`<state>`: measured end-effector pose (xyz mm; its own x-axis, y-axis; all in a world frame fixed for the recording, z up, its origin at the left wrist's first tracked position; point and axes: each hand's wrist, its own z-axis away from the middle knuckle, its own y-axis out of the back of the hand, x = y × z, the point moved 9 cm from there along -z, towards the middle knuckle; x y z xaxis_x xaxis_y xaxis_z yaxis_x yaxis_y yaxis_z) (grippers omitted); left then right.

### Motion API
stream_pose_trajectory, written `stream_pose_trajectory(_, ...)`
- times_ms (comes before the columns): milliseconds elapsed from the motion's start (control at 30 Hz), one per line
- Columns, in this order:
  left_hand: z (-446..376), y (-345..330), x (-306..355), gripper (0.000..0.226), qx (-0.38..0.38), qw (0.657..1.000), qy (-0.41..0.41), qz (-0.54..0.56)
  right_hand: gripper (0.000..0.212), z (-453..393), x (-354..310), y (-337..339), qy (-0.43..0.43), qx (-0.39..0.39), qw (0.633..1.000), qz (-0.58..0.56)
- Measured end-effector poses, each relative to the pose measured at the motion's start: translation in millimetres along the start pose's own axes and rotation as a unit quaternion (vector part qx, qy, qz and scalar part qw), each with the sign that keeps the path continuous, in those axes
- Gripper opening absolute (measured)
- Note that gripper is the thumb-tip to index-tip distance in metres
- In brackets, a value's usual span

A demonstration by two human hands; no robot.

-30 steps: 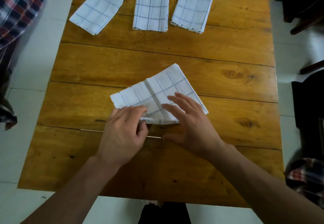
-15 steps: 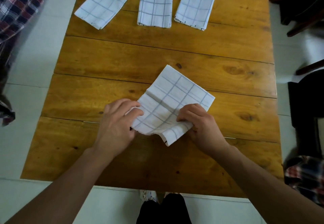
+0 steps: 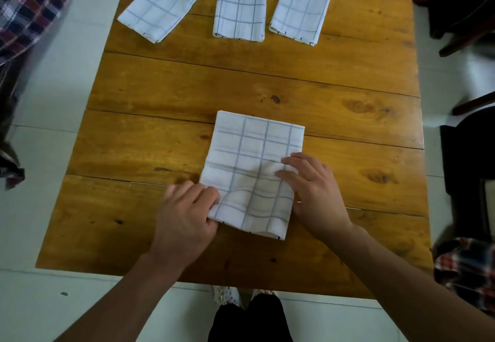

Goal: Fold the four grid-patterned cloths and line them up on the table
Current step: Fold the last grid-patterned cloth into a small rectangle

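Hiding cloth [image 3: 254,165] edges: left hand [image 3: 184,215], right hand [image 3: 313,189]

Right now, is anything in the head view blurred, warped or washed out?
Head view: left hand is motion-blurred at the fingertips; the fourth cloth and right hand are sharp. Wide-angle bowing curves the table edges. Light is soft, with no glare.
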<state>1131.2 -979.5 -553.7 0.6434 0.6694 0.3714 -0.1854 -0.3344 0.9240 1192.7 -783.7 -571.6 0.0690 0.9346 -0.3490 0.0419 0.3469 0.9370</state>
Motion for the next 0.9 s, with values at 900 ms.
stream_pose_trajectory(900, 5.5, -39.6, 0.7, 0.087, -0.228, 0.966, -0.122, -0.023, 0.021, 19.8, 15.0, 5.2, -0.016, 0.048, 0.999, 0.0)
